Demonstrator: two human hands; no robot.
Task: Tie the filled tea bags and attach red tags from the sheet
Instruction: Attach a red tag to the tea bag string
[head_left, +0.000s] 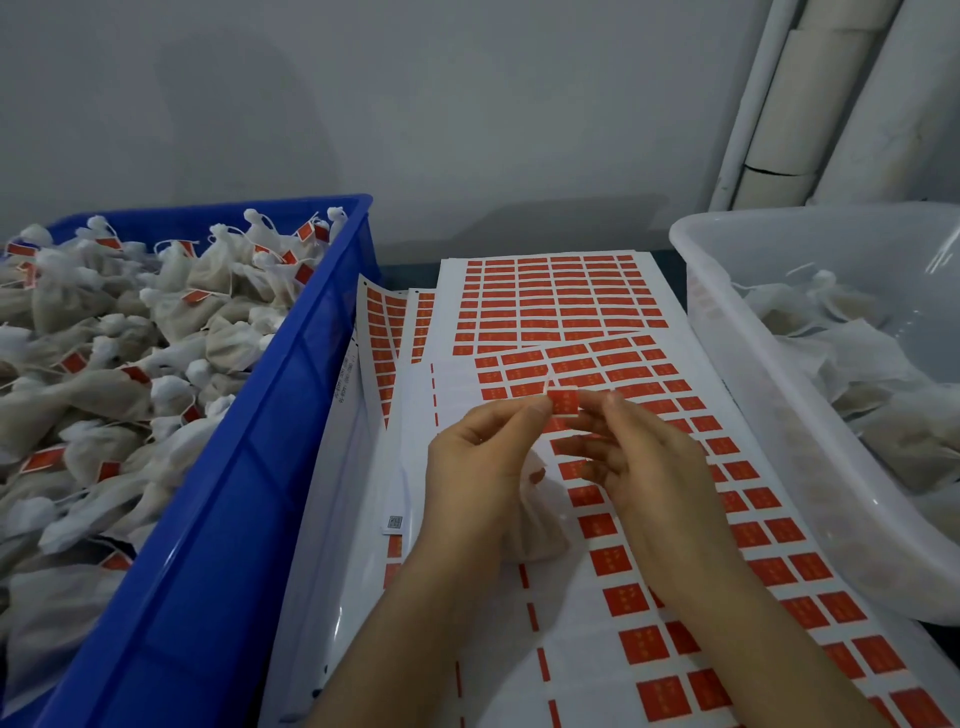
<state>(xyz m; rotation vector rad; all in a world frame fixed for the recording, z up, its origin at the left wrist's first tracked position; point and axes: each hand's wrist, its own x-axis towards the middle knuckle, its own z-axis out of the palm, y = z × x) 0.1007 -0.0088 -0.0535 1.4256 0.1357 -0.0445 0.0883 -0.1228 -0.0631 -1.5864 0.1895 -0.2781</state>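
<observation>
Both hands meet above the sheet of red tags (613, 525). My left hand (478, 457) pinches the white string end beside a red tag (564, 402). My right hand (639, 457) pinches that same red tag from the right with thumb and forefinger. A white filled tea bag (535, 525) hangs or lies just below the hands, partly hidden by them. A second sheet of red tags (561, 296) lies farther back.
A blue crate (249, 467) on the left holds several tied, tagged tea bags (130, 332). A translucent white tub (737, 338) on the right holds untagged tea bags (852, 332). More tag sheets (384, 332) overlap beside the crate. A grey wall and white pipes stand behind.
</observation>
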